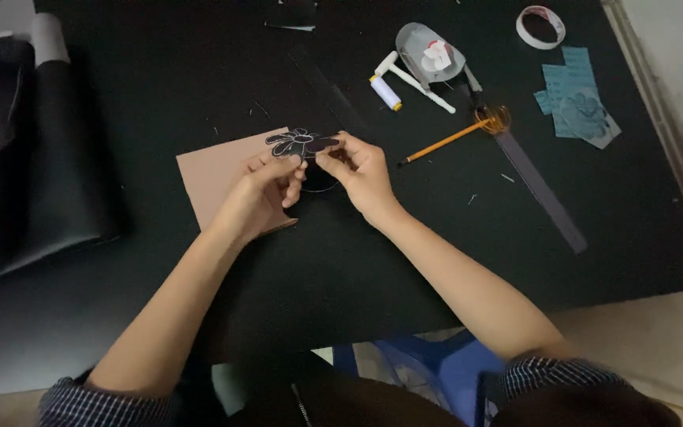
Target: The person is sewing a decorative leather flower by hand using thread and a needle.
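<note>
Black flower-shaped cutout (300, 143), thin and flat, pinched by both hands, left (266, 190) and right (357, 170), above tan card (215, 178).

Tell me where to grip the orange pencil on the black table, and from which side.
Pinch the orange pencil at mid-shaft, coming straight down from above. It lies flat and slanted, its dark tip pointing lower-left toward the right hand. Its upper end lies at the scissors' orange handles, so the middle looks the freest spot for fingers.

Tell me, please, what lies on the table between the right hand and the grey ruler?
In the head view, a yellow pencil lies between the right hand and the grey ruler, its tip towards the hand; otherwise only bare black table.
</note>
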